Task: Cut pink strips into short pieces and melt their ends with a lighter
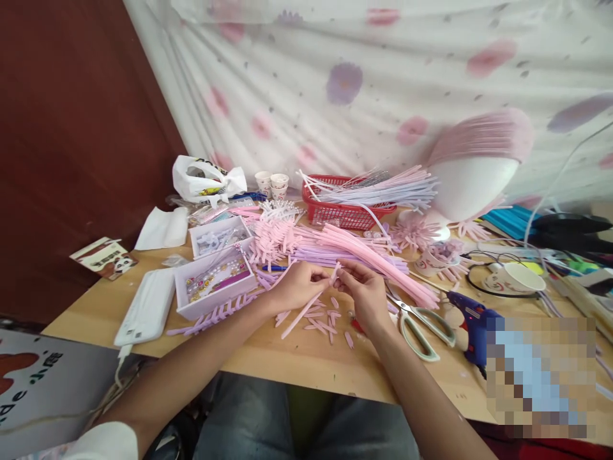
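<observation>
A pink strip (302, 314) is being pinched between the left hand (301, 284) and the right hand (364, 291), its upper end being gripped at the fingertips, its lower end being slanted toward the table (287, 358). Both grips are being held nearly closed, thumbs against fingers; whether one piece or two are being pressed there cannot be told surely, the fingers being in the way.

Just below the grip, short pieces (331, 315) are being left strewn, so some cutting is apparently done; just beyond it, long stems (376, 255) are being left whole, so much is probably left. Both are being given a soft, fuzzy look, the pieces being tapered. Right of the grip, metal scissors (412, 314) with pale green loops are being left, before a blue glue gun (475, 319). Farther beyond, more stems are being held by a red plastic basket (335, 216).
</observation>
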The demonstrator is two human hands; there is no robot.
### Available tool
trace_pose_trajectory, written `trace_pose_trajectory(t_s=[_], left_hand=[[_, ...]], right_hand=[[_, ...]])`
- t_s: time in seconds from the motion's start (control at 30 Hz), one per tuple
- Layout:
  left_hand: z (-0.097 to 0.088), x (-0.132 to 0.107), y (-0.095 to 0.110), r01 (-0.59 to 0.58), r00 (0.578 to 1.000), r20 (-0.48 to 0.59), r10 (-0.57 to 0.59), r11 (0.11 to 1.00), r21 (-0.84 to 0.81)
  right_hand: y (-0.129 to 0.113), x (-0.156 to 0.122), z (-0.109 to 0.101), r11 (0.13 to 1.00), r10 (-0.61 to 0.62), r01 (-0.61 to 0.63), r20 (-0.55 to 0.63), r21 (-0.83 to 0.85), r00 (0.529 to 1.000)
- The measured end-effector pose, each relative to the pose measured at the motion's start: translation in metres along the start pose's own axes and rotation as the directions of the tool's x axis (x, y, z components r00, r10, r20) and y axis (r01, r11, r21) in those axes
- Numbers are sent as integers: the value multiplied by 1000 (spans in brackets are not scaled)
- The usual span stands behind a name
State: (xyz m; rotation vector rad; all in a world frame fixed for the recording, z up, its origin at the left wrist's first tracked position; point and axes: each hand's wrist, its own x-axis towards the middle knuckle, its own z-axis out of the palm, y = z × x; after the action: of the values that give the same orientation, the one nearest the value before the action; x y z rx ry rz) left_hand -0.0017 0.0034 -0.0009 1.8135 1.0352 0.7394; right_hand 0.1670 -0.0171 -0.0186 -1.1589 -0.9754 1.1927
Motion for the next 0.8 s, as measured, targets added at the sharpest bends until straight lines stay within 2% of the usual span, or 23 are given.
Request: trace_pose_trajectory(t_s=[0.3,0.37,0.47,0.6,0.7,0.8], left_hand=[[5,-10,2,19,998,-61,-16,998,52],[-3,-10,3,39,999,-27,-37,996,76],[-28,-10,8,54,997,42,-62,987,153],[-63,-10,13,69,997,-42,-59,958,277],[-72,-12,12,73,996,-76,-50,933,353],[-67,-15,8,93,995,-77,-68,912,400]], right_hand=[[2,-1,0,1000,4,-7,105,23,994],[2,-1,1,1000,11,-13,100,23,995],[2,0,0,1000,-3,3,39,-11,999],[7,4,-5,994,-23,24,7,-102,1000],[9,6,-6,987,-55,57,15,-152,998],[9,6,-5,981,-71,72,14,-180,997]])
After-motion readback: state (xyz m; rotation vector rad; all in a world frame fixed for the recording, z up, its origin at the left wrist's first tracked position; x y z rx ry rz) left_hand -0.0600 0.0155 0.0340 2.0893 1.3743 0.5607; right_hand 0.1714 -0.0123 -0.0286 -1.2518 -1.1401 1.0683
